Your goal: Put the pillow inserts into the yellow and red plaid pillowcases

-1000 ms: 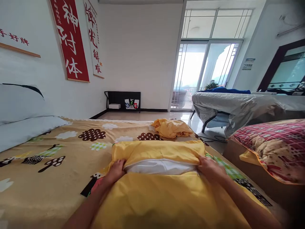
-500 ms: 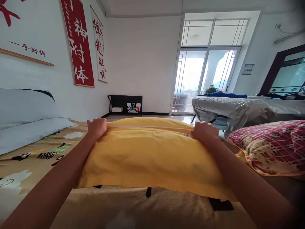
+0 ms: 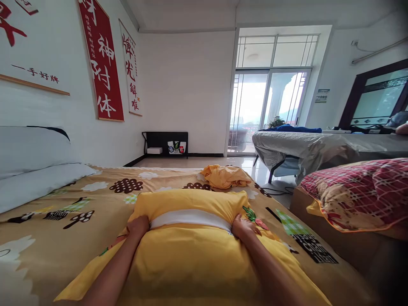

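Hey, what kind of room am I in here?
Most likely a bedroom: a bed with a patterned sheet, white pillows by the wall, and both hands at a yellow pillowcase with its white pillow showing.

Crumpled yellow cloth (image 3: pixel 225 177) beyond; bedspread (image 3: pixel 95 212) leftward open.

Both bare forearms reach forward from the lower edge of the view and converge slightly. The left arm enters at about 7 o'clock and runs up toward 11 o'clock; the left hand (image 3: pixel 138 224) is curled, knuckles up, fingers tucked under and hidden. The right arm enters at about 5 o'clock and angles toward 12 o'clock; the right hand (image 3: pixel 244 225) is also curled, palm down, fingertips out of sight. The hands sit level, well apart.
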Tool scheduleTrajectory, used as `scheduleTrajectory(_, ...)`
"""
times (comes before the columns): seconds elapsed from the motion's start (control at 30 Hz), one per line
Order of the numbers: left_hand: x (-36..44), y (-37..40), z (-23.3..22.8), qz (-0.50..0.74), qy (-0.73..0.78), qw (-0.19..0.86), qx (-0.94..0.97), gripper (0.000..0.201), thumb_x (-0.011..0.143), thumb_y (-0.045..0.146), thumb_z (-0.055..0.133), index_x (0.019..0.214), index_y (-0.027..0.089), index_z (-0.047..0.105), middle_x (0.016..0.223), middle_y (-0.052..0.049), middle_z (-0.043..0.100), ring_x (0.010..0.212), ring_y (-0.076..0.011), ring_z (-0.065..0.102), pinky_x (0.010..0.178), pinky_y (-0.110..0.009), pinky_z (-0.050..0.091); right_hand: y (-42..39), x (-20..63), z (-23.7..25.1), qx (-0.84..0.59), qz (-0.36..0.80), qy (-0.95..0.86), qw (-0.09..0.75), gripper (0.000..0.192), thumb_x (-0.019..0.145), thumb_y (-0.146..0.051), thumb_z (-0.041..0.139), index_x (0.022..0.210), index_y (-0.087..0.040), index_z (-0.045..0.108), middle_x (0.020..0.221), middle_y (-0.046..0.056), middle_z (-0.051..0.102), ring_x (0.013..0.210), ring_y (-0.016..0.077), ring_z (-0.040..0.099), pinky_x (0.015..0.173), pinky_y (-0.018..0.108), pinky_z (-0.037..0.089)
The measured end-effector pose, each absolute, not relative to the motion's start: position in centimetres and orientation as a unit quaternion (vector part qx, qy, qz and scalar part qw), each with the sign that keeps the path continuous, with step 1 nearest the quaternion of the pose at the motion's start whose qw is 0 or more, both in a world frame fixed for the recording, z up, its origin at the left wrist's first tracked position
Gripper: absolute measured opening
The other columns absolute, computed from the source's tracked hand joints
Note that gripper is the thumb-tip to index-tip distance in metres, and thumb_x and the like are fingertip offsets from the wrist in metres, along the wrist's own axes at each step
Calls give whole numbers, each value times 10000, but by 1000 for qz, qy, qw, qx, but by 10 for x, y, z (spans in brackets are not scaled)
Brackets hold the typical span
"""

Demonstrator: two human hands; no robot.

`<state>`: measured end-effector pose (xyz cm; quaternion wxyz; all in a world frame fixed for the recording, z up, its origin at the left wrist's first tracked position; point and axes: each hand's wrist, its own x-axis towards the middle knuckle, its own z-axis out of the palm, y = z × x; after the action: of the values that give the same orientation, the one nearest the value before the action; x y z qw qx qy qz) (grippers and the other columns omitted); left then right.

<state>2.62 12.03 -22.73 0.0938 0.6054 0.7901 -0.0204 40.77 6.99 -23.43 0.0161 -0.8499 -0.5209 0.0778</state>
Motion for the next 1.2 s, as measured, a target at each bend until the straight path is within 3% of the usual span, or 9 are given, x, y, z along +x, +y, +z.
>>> scheduleTrajectory(0.13,23,122,-231,-29,793,89,602,331,938,359,570,1185,140,595,1207,-102,613,1079,-229,607,923,-454,517,71,411,-238,-878,93,-468,-24,652,932,-255,406,1523,-64,209,1433,415,318,1278,578,365,663,871,286)
scheduleTrajectory(0.3,23,119,-237,-16,787,80,612,332,942,379,557,1166,138,604,1175,-97,630,1061,-223,614,928,-447,503,67,404,-236,-882,99,-459,-36,626,938,-175,332,1533,-78,165,1461,396,288,1303,545,358,701,866,291)
scheduleTrajectory(0.57,22,116,-241,10,790,67,610,360,956,412,514,1167,134,603,1163,-102,651,1056,-222,624,946,-442,472,61,403,-236,-881,90,-464,-32,612,944,-181,296,1530,-57,170,1465,396,280,1309,532,361,748,848,302)
scheduleTrajectory(1.2,25,107,-252,36,786,7,617,316,957,199,388,1161,93,604,1144,-153,678,1107,-268,627,927,-443,428,58,406,-248,-874,56,-482,-4,593,947,-192,260,1521,-53,214,1435,411,314,1287,540,385,701,853,299)
